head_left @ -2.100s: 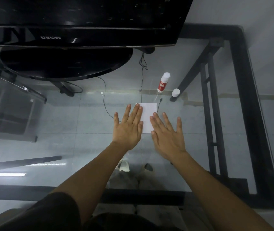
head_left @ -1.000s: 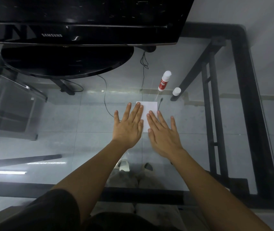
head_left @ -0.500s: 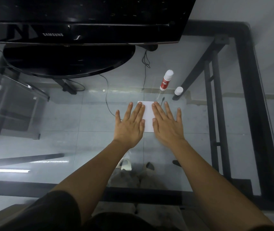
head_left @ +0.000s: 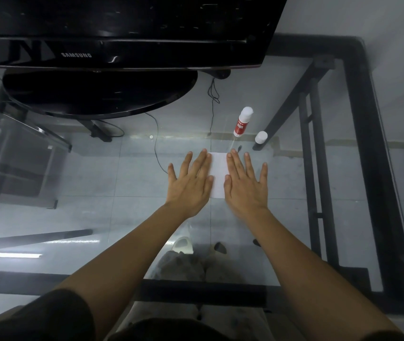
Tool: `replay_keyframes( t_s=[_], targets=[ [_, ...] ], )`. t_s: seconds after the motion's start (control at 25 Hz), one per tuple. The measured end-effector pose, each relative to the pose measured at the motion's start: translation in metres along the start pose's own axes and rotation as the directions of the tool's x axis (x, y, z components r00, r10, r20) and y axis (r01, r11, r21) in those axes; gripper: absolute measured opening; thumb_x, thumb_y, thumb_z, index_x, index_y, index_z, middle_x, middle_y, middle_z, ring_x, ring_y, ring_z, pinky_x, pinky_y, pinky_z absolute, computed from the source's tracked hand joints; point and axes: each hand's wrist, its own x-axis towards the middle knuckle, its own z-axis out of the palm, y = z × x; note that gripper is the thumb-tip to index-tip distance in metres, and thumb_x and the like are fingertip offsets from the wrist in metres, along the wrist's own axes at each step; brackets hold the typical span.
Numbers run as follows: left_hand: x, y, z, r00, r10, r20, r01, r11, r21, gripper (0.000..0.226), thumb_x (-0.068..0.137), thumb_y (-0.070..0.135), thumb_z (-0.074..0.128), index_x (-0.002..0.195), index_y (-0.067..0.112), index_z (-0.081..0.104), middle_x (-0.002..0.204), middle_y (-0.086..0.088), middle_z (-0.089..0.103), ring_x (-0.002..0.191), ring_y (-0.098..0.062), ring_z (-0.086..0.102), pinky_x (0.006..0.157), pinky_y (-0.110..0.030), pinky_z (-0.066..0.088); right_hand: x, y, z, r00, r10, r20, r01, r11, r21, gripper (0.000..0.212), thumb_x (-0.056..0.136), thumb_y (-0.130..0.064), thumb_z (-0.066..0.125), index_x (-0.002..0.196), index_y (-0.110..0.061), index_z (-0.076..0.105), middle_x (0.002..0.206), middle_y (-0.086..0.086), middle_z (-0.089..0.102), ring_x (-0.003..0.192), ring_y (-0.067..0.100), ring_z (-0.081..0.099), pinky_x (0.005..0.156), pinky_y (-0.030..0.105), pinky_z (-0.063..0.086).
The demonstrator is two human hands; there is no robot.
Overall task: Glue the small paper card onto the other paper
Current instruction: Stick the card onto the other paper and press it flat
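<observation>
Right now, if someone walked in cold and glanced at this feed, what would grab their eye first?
Two flat, open hands, the left hand and right hand, press side by side on a white paper in the middle of a glass table. Just beyond them an uncapped red and white glue stick stands upright, its white cap to its right. A big black Samsung screen fills the far left of the table.

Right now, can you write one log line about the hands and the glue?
left hand: flat on paper | right hand: flat on paper | glue stick: uncapped, upright | cap: beside it
</observation>
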Motion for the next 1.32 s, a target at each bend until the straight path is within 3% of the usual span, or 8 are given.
replay_keyframes(
  t_s=[0.16, 0.52, 0.8, 0.96, 1.32],
  targets=[
    [0.009, 0.008, 0.001, 0.998, 0.058, 0.022, -0.06, 0.99, 0.131, 0.056, 0.096, 0.046, 0.005, 0.145, 0.027, -0.015, 0.158, 0.009, -0.011, 0.14, -0.02, -0.025, 0.104, -0.056, -0.018, 0.0, 0.0, 0.0, 1.0, -0.009, -0.008, 0.009, 1.0, -0.013, 0.056, 0.095, -0.042, 0.009, 0.133, -0.024, -0.029, 0.156, -0.002, -0.014, 0.142, 0.022, -0.014, 0.105, 0.051, -0.018],
    [0.005, 0.002, 0.006, 0.993, -0.119, 0.017, 0.116, 0.987, 0.113, 0.056, 0.091, 0.048, -0.006, 0.142, 0.03, -0.022, 0.157, 0.013, -0.011, 0.143, -0.022, -0.02, 0.099, -0.062, -0.02, 0.001, 0.0, 0.0, 1.0, -0.004, -0.006, 0.004, 0.999, -0.045, 0.059, 0.096, -0.042, 0.011, 0.139, -0.021, -0.023, 0.156, -0.002, -0.011, 0.143, 0.022, -0.011, 0.105, 0.052, -0.017],
    [0.002, -0.011, 0.005, 0.996, -0.056, 0.072, 0.041, 0.98, 0.194, 0.064, 0.09, 0.059, -0.001, 0.142, 0.028, -0.022, 0.158, 0.009, -0.012, 0.144, -0.023, -0.016, 0.107, -0.066, -0.005, 0.003, 0.003, -0.004, 0.997, -0.047, 0.053, 0.052, 0.995, -0.083, 0.06, 0.096, -0.044, 0.012, 0.143, -0.02, -0.015, 0.157, 0.0, -0.011, 0.143, 0.023, -0.012, 0.105, 0.051, -0.017],
    [0.005, -0.023, -0.007, 0.992, 0.008, 0.126, -0.034, 0.977, 0.21, 0.079, 0.08, 0.072, 0.003, 0.145, 0.03, -0.016, 0.158, 0.01, -0.007, 0.145, -0.024, -0.005, 0.107, -0.068, 0.006, 0.007, 0.026, -0.015, 0.96, -0.209, 0.183, 0.206, 0.978, 0.04, 0.07, 0.092, -0.056, 0.017, 0.144, -0.021, -0.013, 0.156, -0.002, -0.015, 0.142, 0.02, -0.016, 0.111, 0.05, -0.008],
    [0.011, -0.037, -0.028, 0.97, 0.111, 0.216, -0.147, 0.976, 0.161, 0.102, 0.07, 0.082, 0.037, 0.146, 0.031, -0.006, 0.158, 0.012, -0.004, 0.143, -0.022, 0.004, 0.105, -0.064, 0.021, 0.012, 0.038, -0.032, 0.916, -0.292, 0.273, 0.259, 0.954, 0.152, 0.088, 0.086, -0.059, 0.042, 0.145, -0.021, -0.011, 0.156, -0.005, -0.015, 0.142, 0.016, -0.015, 0.113, 0.05, -0.002]
  ],
)
